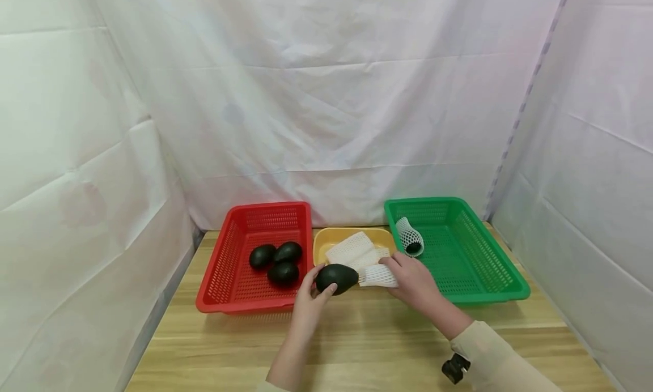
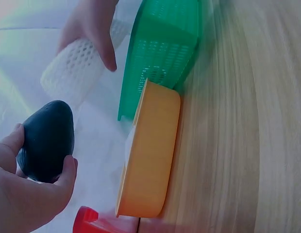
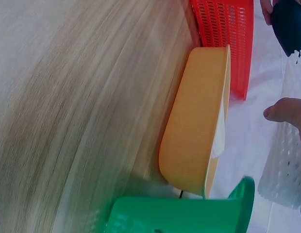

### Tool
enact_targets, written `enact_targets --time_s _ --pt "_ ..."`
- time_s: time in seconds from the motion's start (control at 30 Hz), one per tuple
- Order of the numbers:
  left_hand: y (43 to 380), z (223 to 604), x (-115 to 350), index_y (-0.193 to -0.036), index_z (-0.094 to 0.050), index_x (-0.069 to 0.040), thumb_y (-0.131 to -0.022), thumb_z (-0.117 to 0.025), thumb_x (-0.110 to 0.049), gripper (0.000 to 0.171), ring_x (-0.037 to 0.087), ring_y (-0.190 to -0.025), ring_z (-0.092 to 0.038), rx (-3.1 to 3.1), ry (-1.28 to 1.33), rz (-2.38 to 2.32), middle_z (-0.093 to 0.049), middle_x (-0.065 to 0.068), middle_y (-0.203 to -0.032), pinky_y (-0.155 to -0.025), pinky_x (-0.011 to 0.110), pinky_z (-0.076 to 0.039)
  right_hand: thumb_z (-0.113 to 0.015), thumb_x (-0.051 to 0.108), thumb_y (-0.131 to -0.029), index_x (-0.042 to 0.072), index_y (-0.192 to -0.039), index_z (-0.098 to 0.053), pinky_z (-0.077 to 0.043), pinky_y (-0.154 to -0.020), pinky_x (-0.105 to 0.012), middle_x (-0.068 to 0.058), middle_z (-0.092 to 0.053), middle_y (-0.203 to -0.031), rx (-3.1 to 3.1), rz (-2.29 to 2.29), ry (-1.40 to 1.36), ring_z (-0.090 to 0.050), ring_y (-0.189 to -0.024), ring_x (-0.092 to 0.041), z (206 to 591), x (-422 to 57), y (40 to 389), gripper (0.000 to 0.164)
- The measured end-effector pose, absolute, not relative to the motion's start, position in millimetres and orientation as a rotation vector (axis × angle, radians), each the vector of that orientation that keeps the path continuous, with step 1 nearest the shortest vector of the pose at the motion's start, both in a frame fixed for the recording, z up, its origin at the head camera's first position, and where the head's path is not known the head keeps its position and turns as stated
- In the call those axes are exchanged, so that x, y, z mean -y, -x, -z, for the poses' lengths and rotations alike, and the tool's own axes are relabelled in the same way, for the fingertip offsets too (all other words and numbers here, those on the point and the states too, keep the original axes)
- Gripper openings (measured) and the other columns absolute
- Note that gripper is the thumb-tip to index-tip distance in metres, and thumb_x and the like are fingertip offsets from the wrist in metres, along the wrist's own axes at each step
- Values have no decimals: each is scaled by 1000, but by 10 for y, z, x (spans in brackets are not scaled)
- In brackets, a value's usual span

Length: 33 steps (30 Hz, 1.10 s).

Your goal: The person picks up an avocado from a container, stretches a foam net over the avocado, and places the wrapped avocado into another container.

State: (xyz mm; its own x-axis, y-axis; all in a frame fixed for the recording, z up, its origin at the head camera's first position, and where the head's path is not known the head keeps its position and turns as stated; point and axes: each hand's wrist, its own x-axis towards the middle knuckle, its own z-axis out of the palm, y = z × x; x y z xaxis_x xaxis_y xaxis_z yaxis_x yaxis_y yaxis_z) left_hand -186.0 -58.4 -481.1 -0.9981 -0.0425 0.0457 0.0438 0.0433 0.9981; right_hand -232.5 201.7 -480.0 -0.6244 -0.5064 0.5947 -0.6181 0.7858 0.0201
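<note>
My left hand (image 1: 309,301) grips a dark green avocado (image 1: 336,278) by its blunt end, above the front of the yellow tray; its narrow end points right. In my right hand (image 1: 415,281) is a white foam net sleeve (image 1: 378,275), its mouth facing the avocado's tip. In the left wrist view, the avocado (image 2: 47,141) sits between thumb and fingers, a little apart from the sleeve (image 2: 75,70). In the right wrist view, the thumb (image 3: 285,111) lies across the sleeve (image 3: 286,162), whose edge is close to the avocado (image 3: 290,24).
A red basket (image 1: 211,293) on the left holds three avocados (image 1: 283,273). Flat foam nets (image 1: 350,248) lie in the yellow tray (image 1: 318,239) between the baskets. The green basket (image 1: 490,256) on the right contains a netted avocado (image 1: 411,240). White cloth (image 1: 326,97) hangs behind the wooden table (image 1: 372,346).
</note>
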Motion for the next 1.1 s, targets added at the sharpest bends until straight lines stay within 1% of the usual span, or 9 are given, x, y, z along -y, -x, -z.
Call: enact_targets --time_s 0.1,0.2,0.27,0.43,0.57,0.73,0.93,1.03,1.1 --pt "1823 4805 573 -141 -48 -10 -89 -72 -13 57 34 -122 -51 2193 -13 2158 -48 16 -139 -100 45 -44 -92 17 -57 12 -107 -62 -48 -57 -35 -2 -56 -88 2389 -239 -848 -56 -69 -21 4815 -1962 2350 58" --pt "1800 4805 571 -140 -48 -7 -88 -73 -12 58 35 -129 -46 2151 -42 2172 -47 17 -139 -106 46 -36 -92 14 -55 12 -108 -62 -49 -58 -36 -3 -56 -89 2408 -224 -866 -56 -69 -22 4831 -1900 2357 61" --pt "1790 4804 573 -139 -48 -5 -87 -74 -12 58 36 -131 -44 2121 -53 2182 -47 18 -139 -108 47 -33 -92 13 -55 12 -109 -61 -50 -59 -37 -3 -56 -89 2428 -221 -881 -56 -69 -22 4840 -1854 2354 62" --pt "1761 4809 577 -136 -48 -3 -87 -75 -12 57 38 -129 -45 2107 -46 2196 -48 19 -138 -106 49 -36 -91 13 -57 13 -111 -61 -51 -62 -36 -1 -57 -89 2476 -243 -892 -56 -72 -19 4848 -1748 2324 62" --pt "1735 4821 570 -136 -48 -3 -86 -75 -11 57 38 -128 -46 2101 -35 2212 -49 19 -137 -103 47 -40 -90 14 -58 14 -111 -61 -50 -62 -35 1 -56 -88 2468 -256 -905 -55 -72 -17 4840 -1677 2310 60" --pt "1718 4854 558 -136 -49 -3 -86 -75 -10 56 37 -125 -48 2097 -17 2219 -50 19 -135 -100 45 -44 -89 13 -60 13 -110 -61 -50 -61 -35 1 -56 -88 2425 -263 -950 -55 -71 -17 4815 -1607 2288 57" --pt "1708 4853 540 -137 -48 -5 -86 -75 -13 58 36 -127 -47 2113 -37 2231 -49 17 -137 -100 45 -44 -89 14 -60 14 -111 -61 -50 -63 -36 1 -57 -90 2405 -273 -983 -55 -73 -17 4797 -1544 2277 58" --pt "1711 4852 536 -136 -48 -4 -86 -75 -11 58 36 -127 -48 2104 -27 2232 -50 17 -136 -102 46 -42 -89 15 -60 14 -111 -62 -50 -63 -36 1 -58 -90 2386 -275 -990 -55 -74 -17 4787 -1508 2272 58" --pt "1713 4860 537 -136 -49 -3 -86 -75 -8 57 35 -125 -49 2094 -18 2232 -51 17 -134 -102 47 -42 -89 19 -58 14 -111 -62 -49 -63 -36 1 -58 -90 2383 -262 -980 -56 -76 -17 4783 -1485 2263 59"
